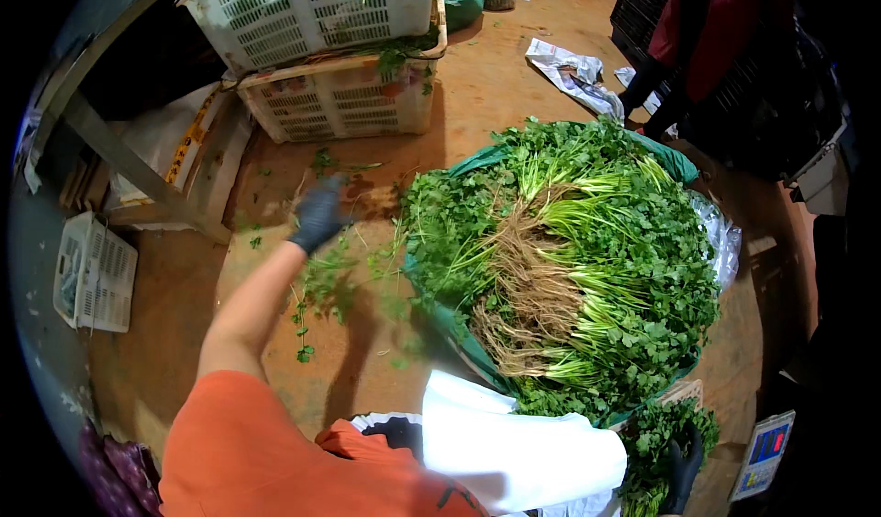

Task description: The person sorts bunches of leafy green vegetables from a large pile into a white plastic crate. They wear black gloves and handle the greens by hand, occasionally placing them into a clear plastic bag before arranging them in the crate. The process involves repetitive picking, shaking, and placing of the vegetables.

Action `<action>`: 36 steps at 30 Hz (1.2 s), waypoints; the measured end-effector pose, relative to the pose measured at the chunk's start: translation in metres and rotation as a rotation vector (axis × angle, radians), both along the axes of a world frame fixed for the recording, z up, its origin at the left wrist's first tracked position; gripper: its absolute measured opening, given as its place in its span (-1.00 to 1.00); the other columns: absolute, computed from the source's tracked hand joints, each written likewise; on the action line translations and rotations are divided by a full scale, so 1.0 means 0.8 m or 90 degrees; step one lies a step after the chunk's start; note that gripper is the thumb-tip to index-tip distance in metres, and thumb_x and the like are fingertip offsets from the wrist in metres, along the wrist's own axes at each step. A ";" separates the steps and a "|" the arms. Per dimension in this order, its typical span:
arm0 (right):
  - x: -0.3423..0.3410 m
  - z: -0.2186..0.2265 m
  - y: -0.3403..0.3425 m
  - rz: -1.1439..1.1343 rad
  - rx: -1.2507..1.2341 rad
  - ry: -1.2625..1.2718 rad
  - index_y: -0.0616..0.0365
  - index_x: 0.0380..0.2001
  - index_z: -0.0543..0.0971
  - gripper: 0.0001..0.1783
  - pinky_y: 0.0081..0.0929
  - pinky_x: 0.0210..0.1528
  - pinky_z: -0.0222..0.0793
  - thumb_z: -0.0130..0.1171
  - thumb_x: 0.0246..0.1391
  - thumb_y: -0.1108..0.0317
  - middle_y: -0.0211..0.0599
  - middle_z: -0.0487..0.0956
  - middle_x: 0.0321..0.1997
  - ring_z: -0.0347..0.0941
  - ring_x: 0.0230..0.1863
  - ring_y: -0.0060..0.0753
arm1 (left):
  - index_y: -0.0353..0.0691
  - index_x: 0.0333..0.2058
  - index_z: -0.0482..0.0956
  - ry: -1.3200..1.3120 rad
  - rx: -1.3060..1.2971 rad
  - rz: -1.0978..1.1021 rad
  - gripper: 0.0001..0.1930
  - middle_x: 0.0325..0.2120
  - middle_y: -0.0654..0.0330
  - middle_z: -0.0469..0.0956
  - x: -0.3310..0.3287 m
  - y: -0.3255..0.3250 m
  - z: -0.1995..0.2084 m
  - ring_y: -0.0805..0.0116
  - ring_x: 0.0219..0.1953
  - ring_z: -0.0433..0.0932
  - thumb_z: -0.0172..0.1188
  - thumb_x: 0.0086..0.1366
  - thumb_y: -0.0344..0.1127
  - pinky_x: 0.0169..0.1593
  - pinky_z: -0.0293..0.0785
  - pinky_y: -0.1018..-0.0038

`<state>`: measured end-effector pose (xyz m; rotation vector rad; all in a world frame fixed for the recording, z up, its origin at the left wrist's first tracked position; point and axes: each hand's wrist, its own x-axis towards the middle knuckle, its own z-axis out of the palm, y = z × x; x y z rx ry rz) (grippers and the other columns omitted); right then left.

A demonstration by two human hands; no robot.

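My left hand (321, 216), in a dark glove, is stretched out over the floor to the left. Motion smears its fingers, and I cannot tell whether anything is in them. Loose green sprigs (326, 278) blur just below it. At the lower right my right hand (681, 469), also gloved, curls round a leafy bunch of coriander-like greens (653, 444). Between and beyond the hands stands a big round heap of the same greens (633, 233), with brown roots (532, 278) turned toward the middle, in a green sack (470, 343).
Two white slatted crates (340, 109) stand stacked at the back. A smaller white basket (105, 274) is at the left by a wooden frame (128, 159). White sheeting (514, 444) covers my lap. A scale display (763, 453) stands right; a person (707, 40) is at the far right.
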<state>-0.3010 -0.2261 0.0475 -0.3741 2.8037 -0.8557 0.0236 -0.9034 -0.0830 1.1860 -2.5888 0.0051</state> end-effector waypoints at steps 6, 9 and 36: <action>0.015 0.040 -0.086 0.128 0.114 0.044 0.16 0.02 0.25 -0.39 -0.23 0.12 0.03 0.15 -0.18 0.40 -0.14 0.25 0.07 0.12 0.11 -0.14 | -0.21 0.11 0.01 0.226 0.250 -0.197 -0.15 -0.03 -0.12 0.24 -0.194 0.197 -0.055 0.02 0.01 0.25 0.24 -0.09 -0.01 0.06 0.17 0.29; 0.024 0.048 -0.094 0.142 0.161 0.086 0.24 -0.01 0.28 -0.43 -0.33 0.10 0.05 0.11 -0.20 0.52 -0.11 0.31 0.04 0.17 0.09 -0.20 | -0.31 -0.07 0.30 -0.015 0.632 -0.117 -0.29 -0.19 -0.16 0.38 -0.205 0.201 -0.042 0.01 -0.12 0.38 0.18 -0.10 0.10 -0.07 0.30 0.30; 0.024 0.023 -0.125 0.161 0.026 -0.037 0.21 -0.01 0.30 -0.46 -0.30 0.05 0.14 0.09 -0.17 0.51 -0.13 0.36 -0.02 0.24 0.04 -0.21 | -0.28 -0.19 0.41 -0.152 0.254 0.331 -0.65 -0.23 -0.13 0.41 0.139 -0.009 -0.007 0.00 -0.24 0.42 0.06 -0.06 -0.50 -0.21 0.35 0.25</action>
